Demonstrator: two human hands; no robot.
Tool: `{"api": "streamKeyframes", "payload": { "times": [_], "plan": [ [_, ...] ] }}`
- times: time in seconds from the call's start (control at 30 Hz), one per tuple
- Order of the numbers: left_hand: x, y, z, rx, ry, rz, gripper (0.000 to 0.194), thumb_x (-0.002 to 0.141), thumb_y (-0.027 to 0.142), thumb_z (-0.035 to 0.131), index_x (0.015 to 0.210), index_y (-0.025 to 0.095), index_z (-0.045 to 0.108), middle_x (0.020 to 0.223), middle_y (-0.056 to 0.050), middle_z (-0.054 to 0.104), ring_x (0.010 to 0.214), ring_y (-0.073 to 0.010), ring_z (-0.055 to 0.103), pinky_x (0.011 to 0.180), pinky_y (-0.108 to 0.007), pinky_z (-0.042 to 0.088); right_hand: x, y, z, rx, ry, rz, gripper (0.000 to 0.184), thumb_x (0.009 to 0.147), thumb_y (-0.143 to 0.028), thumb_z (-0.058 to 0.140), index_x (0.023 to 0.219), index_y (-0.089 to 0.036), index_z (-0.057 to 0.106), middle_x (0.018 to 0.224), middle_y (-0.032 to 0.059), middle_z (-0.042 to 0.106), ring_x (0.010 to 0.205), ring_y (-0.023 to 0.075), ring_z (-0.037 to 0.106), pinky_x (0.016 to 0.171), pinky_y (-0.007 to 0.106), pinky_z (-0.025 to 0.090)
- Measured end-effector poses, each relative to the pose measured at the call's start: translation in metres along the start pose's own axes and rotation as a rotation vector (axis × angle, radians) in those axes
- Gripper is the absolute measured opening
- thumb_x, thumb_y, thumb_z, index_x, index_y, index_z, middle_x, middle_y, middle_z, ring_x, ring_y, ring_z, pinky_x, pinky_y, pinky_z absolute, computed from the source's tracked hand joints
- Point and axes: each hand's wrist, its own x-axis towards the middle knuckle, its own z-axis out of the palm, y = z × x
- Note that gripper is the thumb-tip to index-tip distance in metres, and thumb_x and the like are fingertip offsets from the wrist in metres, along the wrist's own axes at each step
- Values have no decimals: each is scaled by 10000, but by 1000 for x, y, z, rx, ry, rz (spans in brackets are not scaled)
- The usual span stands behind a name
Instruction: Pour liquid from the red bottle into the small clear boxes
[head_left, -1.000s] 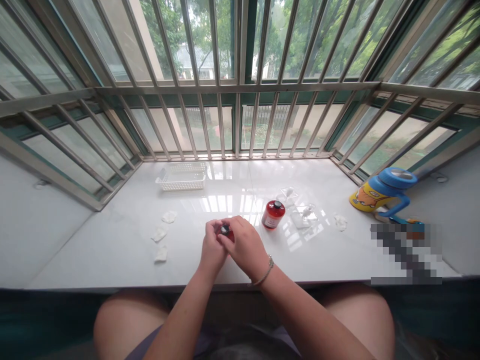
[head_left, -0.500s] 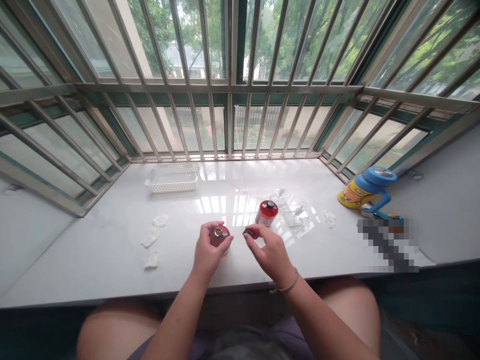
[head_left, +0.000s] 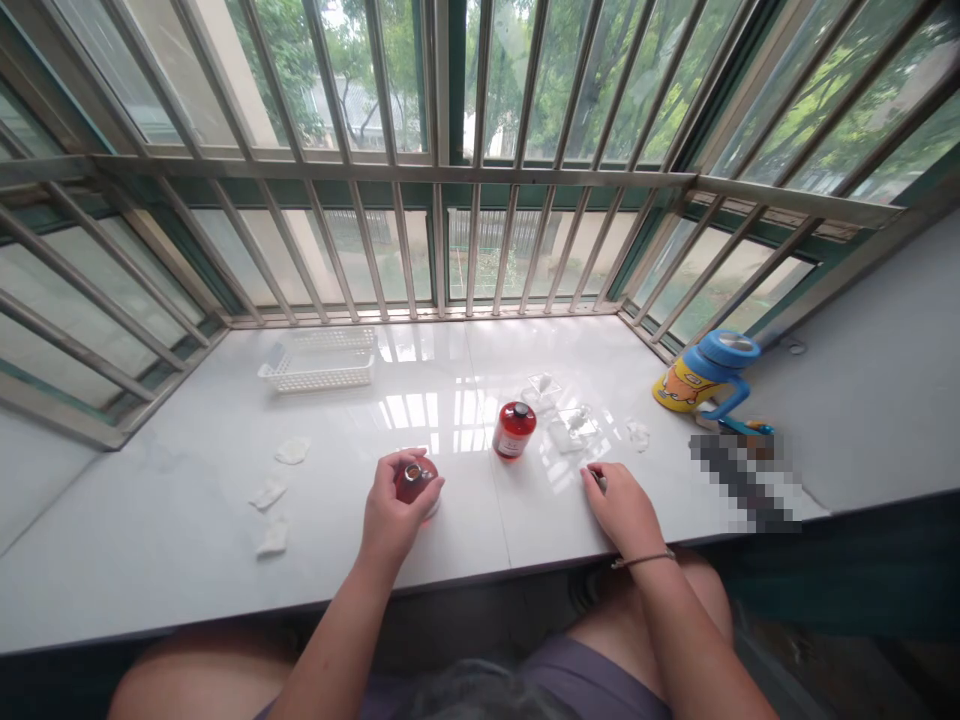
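My left hand [head_left: 395, 508] wraps round a red glass bottle [head_left: 424, 470] whose mouth is uncovered. My right hand [head_left: 621, 505] is lowered to the white counter on the right, its fingers closed on a small dark cap [head_left: 598, 480], partly hidden by them. Between the hands, a little farther back, stands a second red bottle [head_left: 514, 432] with a black cap on and a pale label facing me. Clear plastic pieces [head_left: 576, 430] lie behind and to the right of that bottle.
A white perforated basket [head_left: 319, 375] sits at the back left. Crumpled white tissues [head_left: 268, 493] lie on the left, another tissue [head_left: 637, 434] on the right. A blue and yellow mug [head_left: 705, 370] stands at the right. Metal bars [head_left: 474, 250] edge the counter's back.
My right hand has moved right and down with the cap, away from the open bottle. My left hand still holds that bottle. The view has shifted slightly.
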Motion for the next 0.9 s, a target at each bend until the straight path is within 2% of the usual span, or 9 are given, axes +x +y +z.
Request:
{"api": "streamKeyframes", "payload": {
  "times": [0.2, 0.3, 0.37, 0.47, 0.57, 0.7, 0.8, 0.9],
  "plan": [
    [1, -2, -1, 12, -11, 16, 397, 854, 383, 842, 1136, 277, 585, 1328, -91, 719, 1284, -301, 689, 1132, -564, 546, 27, 9, -15, -51, 239, 41, 397, 1043, -466, 433, 1112, -169, 687, 1075, 165, 714, 826, 269, 643, 879, 436, 519],
    [1, -4, -2, 13, -12, 17, 399, 855, 389, 843, 1138, 277, 585, 1330, -91, 719, 1288, -300, 687, 1139, -570, 540, 48, 0, -33, -97, 329, 18, 420, 1063, -449, 397, 1150, -138, 666, 1102, 191, 695, 898, 294, 632, 933, 460, 507],
    [1, -4, -1, 15, -10, 17, 399, 853, 390, 842, 1137, 276, 586, 1330, -94, 720, 1289, -302, 686, 1138, -573, 540, 67, -11, -45, -131, 337, -29, 424, 1080, -438, 376, 1172, -132, 655, 1136, 200, 693, 1001, 314, 626, 1007, 475, 481],
    [0, -1, 1, 11, 7, 20, 394, 846, 390, 838, 1129, 270, 591, 1315, -99, 726, 1287, -312, 689, 1129, -579, 545, 99, -34, -55, -184, 236, -146, 385, 1078, -440, 435, 1215, -163, 665, 1231, 175, 707, 1142, 313, 620, 1097, 458, 436],
    [-1, 3, 2, 1, 23, 20, 384, 843, 388, 831, 1121, 263, 597, 1309, -106, 727, 1279, -321, 692, 1124, -586, 545, 134, -60, -54, -261, 63, -230, 397, 1046, -451, 541, 1312, -187, 670, 1294, 160, 714, 1202, 324, 614, 1053, 436, 459],
    [-1, 6, 1, 1, 9, 7, 385, 847, 382, 832, 1124, 262, 592, 1323, -108, 720, 1269, -315, 692, 1122, -578, 545, 174, -88, -39, -377, -146, -246, 450, 1016, -432, 624, 1389, -181, 645, 1324, 179, 715, 1193, 327, 628, 966, 422, 488],
    [-1, 5, -1, 6, -5, 12, 385, 853, 379, 833, 1126, 258, 591, 1328, -113, 717, 1260, -309, 698, 1114, -563, 554, 195, -101, -27, -439, -262, -231, 376, 1027, -425, 635, 1315, -188, 681, 1243, 155, 747, 1119, 283, 667, 931, 397, 504],
    [-1, 2, -1, 4, -6, 20, 381, 859, 370, 831, 1130, 259, 588, 1330, -110, 715, 1271, -303, 694, 1119, -550, 551, 205, -110, -23, -468, -321, -228, 355, 1056, -479, 608, 1215, -176, 703, 1139, 105, 757, 1014, 232, 698, 908, 392, 533]
  ]
}}
